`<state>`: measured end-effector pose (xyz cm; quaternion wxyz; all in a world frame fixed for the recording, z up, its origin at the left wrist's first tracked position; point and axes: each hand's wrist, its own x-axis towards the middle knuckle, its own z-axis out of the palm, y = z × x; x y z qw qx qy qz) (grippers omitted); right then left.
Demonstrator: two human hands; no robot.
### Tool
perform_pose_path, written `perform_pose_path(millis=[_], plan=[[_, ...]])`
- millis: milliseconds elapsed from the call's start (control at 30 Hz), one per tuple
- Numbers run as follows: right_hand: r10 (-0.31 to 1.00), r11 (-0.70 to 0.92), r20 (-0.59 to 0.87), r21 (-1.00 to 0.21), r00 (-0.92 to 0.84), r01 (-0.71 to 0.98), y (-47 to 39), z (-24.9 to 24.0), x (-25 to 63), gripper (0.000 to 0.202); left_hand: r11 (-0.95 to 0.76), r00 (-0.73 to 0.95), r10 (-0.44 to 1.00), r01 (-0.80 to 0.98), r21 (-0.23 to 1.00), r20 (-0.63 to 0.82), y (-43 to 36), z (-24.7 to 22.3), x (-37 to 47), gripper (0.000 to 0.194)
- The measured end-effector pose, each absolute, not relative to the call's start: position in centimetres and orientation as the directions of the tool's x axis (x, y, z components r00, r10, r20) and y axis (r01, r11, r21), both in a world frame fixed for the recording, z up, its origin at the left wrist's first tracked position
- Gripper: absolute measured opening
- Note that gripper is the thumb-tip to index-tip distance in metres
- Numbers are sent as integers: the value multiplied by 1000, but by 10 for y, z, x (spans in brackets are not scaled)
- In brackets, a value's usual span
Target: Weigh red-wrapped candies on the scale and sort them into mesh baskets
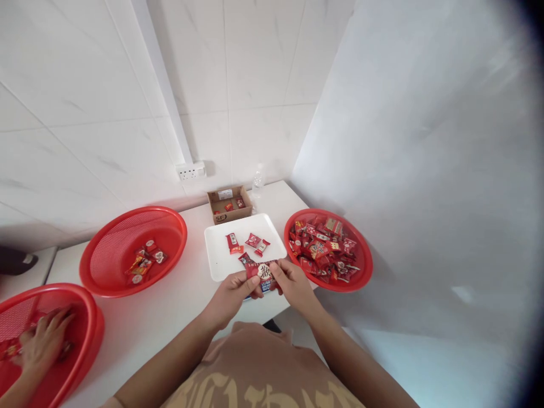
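Between both hands I hold a red candy packet (264,271) with a pale heart and a dark character on it. My left hand (238,292) pinches its left end, and my right hand (293,283) grips the right end. Both sets of fingers are closed on it, over the near edge of a white tray (215,258). Several red wrapped sweets lie in the tray, among them a narrow packet (232,241) and a pink-red packet (253,240). Another dark-red packet (245,258) shows just behind my left fingers. Something blue-and-white under my hands is mostly hidden.
On the right stands a red basket (368,266) heaped with wrapped sweets. A red basket (102,243) at left holds a few. Another person's hand (45,340) reaches into the nearest red basket (96,323). A cardboard box (232,216) and clear bottle (258,178) stand by the wall.
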<state>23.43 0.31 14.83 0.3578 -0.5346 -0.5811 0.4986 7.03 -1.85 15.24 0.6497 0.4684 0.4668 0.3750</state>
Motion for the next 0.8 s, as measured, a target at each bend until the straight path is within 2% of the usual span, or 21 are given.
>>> perform_pose_path(millis=[100, 333, 433, 533, 600, 667, 800], plan=[[962, -109, -163, -964, -220, 241, 1, 147, 233, 43, 315, 289, 919, -128, 940, -268, -18, 150, 70, 38], [975, -48, -103, -963, -198, 266, -3, 148, 233, 39, 339, 292, 910, -111, 934, -295, -17, 142, 71, 37], [970, -43, -105, -961, -217, 272, -3, 145, 234, 39, 300, 277, 922, -74, 951, -269, -18, 142, 70, 37], [960, -115, -168, -966, -223, 233, -1, 135, 236, 41, 309, 311, 904, 0, 951, -293, -18, 141, 67, 38], [962, -203, -224, -969, -157, 139, 4, 124, 242, 42, 312, 314, 896, 57, 948, -314, -19, 135, 63, 39], [958, -286, -285, -958, -18, -20, 12, 109, 255, 42, 336, 275, 897, 82, 938, -345, -20, 123, 54, 40], [860, -328, -417, -893, 294, -309, 38, 70, 303, 35, 467, 79, 882, 0, 884, -465, -23, 86, 22, 40]])
